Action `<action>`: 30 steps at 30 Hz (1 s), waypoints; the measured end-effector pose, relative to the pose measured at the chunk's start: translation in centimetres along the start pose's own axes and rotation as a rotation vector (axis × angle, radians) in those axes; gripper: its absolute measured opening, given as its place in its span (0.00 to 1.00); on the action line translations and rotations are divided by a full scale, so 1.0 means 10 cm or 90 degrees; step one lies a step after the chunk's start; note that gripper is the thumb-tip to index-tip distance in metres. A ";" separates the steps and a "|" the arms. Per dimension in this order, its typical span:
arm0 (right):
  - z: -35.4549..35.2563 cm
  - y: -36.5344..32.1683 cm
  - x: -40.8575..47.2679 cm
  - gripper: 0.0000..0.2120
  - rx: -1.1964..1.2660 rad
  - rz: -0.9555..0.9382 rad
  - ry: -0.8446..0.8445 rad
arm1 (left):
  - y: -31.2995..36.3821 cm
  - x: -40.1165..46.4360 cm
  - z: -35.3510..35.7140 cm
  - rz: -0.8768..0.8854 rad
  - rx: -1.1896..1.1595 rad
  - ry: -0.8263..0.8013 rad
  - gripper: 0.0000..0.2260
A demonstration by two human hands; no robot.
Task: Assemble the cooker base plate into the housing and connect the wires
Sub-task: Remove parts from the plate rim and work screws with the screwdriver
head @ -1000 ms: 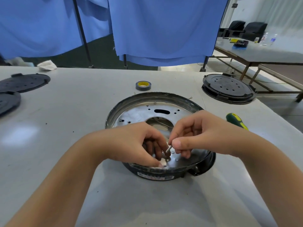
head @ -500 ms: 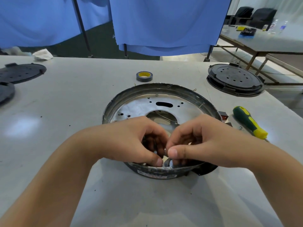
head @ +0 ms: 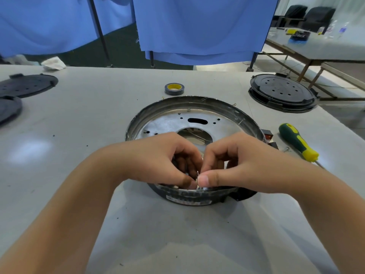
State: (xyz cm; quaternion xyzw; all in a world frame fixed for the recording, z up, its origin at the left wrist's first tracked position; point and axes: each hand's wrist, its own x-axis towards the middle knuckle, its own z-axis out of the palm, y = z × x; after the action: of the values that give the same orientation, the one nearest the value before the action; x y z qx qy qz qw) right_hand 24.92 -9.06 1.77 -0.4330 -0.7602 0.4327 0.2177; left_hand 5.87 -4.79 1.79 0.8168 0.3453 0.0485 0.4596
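The round cooker housing (head: 138, 121) stands mid-table with the shiny metal base plate (head: 167, 123) lying inside it. A thin wire shows through the plate's centre hole (head: 194, 136). My left hand (head: 158, 157) and my right hand (head: 241, 161) meet over the housing's near rim, fingers curled. Between their fingertips they pinch a small metal wire terminal (head: 198, 173). The hands hide the near part of the plate and most of the terminal.
A green and yellow screwdriver (head: 298, 142) lies right of the housing, beside small dark parts (head: 268, 137). A roll of tape (head: 174, 89) sits behind it. Black covers lie at the far right (head: 282, 92) and far left (head: 27, 85). Blue curtains hang behind.
Both hands have drawn closer together and slid toward the housing's near rim. The view has tilted, bringing more of the screwdriver into sight.
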 end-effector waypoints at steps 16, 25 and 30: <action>-0.05 -0.08 0.01 0.08 -0.161 0.031 -0.027 | -0.02 -0.01 -0.02 0.013 0.027 0.000 0.10; -0.13 -0.08 -0.01 0.04 -0.165 0.058 0.035 | -0.04 -0.01 -0.04 0.000 0.020 0.006 0.12; -0.44 0.04 -0.10 0.07 -0.180 0.096 0.227 | -0.08 -0.01 -0.05 0.009 0.021 -0.018 0.05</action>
State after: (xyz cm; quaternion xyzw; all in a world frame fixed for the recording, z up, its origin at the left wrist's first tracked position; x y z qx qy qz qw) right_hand 28.79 -7.73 3.80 -0.5840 -0.7285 0.2537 0.2528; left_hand 5.20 -4.17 1.50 0.8271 0.3339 0.0344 0.4509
